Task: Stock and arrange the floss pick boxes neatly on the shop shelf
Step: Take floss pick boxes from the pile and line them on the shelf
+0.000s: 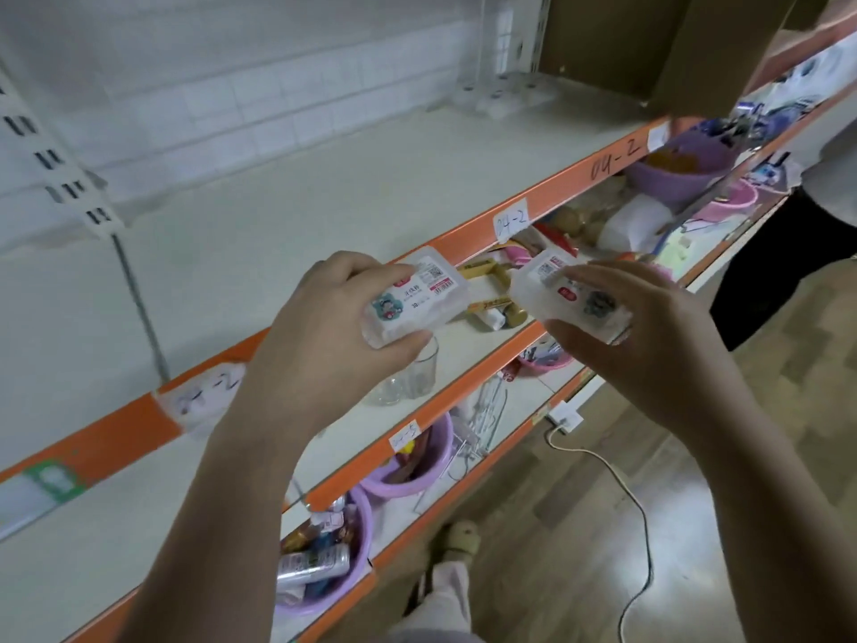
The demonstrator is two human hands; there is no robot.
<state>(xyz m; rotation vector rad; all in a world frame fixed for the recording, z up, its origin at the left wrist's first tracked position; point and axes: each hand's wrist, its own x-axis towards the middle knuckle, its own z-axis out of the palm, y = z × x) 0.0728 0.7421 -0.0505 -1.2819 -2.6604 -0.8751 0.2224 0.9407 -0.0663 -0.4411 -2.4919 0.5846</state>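
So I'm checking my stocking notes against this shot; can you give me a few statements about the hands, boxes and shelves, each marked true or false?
1. Each hand holds one floss pick box. True: the left hand grips the left box, the right hand grips the right box.
2. Both boxes already sit on the top shelf. False: they are held in the air in front of its orange edge.
3. Clear glasses stand on the shelf below. True.
4. The basins on the lower shelves are green. False: they are purple and pink.
5. A white cable lies on the floor. True.
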